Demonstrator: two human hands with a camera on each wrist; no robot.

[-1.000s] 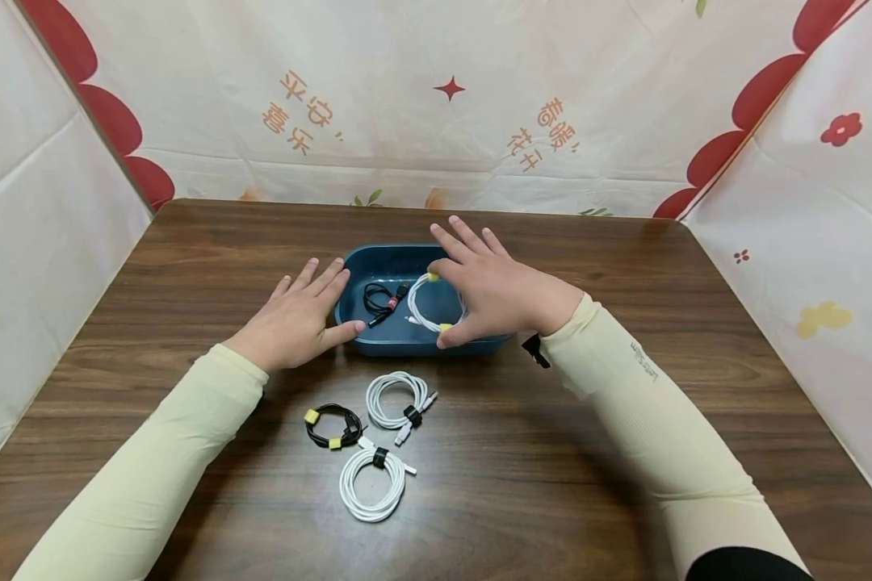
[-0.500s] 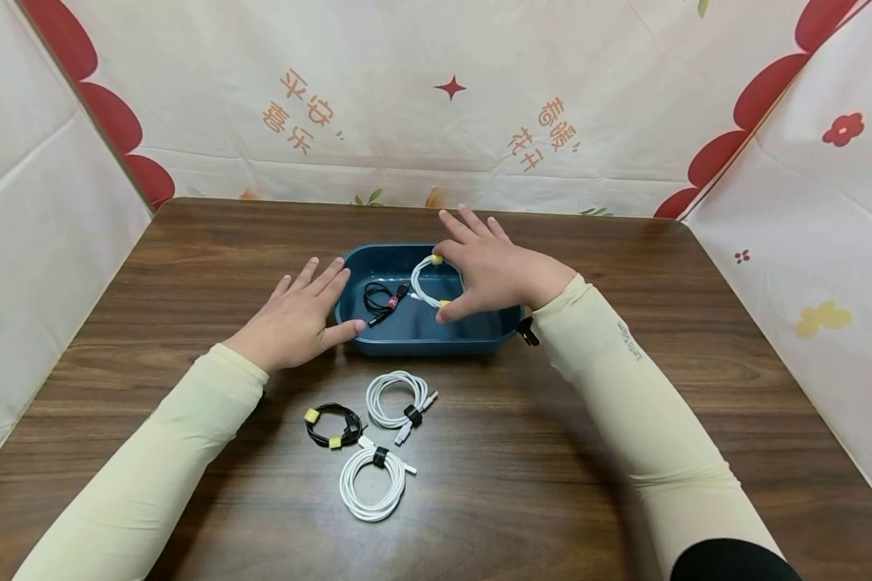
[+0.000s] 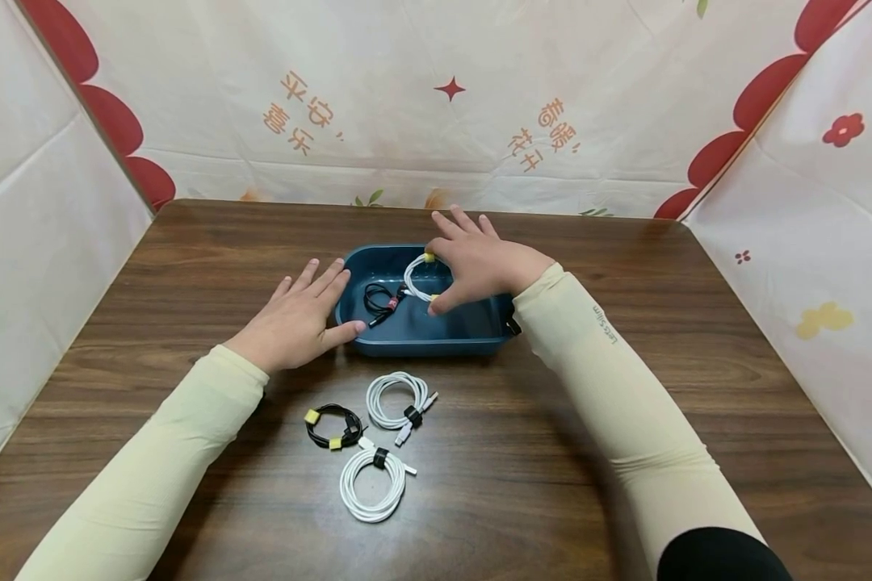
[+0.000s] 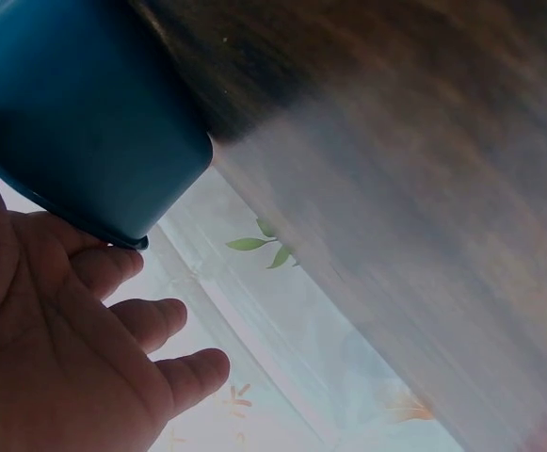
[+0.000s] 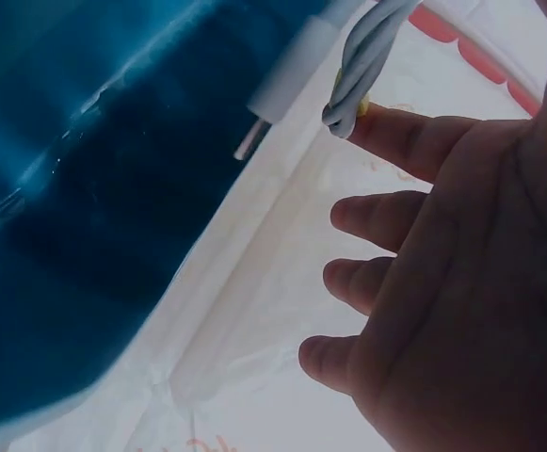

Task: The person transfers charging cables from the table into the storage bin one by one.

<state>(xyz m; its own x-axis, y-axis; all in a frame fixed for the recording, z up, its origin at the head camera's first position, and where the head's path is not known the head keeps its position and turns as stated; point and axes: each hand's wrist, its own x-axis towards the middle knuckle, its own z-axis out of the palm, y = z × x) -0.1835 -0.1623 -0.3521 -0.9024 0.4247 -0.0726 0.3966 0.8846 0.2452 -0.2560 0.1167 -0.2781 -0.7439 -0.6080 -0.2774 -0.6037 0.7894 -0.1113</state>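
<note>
In the head view my right hand [image 3: 480, 265] pinches a coiled white cable [image 3: 411, 278] with yellow ties between thumb and forefinger, over the inside of a blue plastic basin [image 3: 429, 348]. The right wrist view shows the twisted white coil [image 5: 356, 71] at the forefinger tip, a plug end dangling and the other fingers spread. My left hand [image 3: 291, 320], fingers straight and spread, touches the basin's left side; in the left wrist view its fingers lie along the rim of the basin [image 4: 94, 122]. Inside the basin lies a coiled black cable [image 3: 375, 303] with a red tie.
In front of the basin on the brown wooden table [image 3: 523, 452] lie a black cable coil with yellow ties [image 3: 323, 442], a white coil with a black strap [image 3: 375, 410] and another white coil [image 3: 349, 492]. A printed white cloth [image 3: 407, 121] hangs behind and at both sides.
My right hand has carried the white cable coil slightly away from me and a little left, above the basin. The left hand has stayed in place.
</note>
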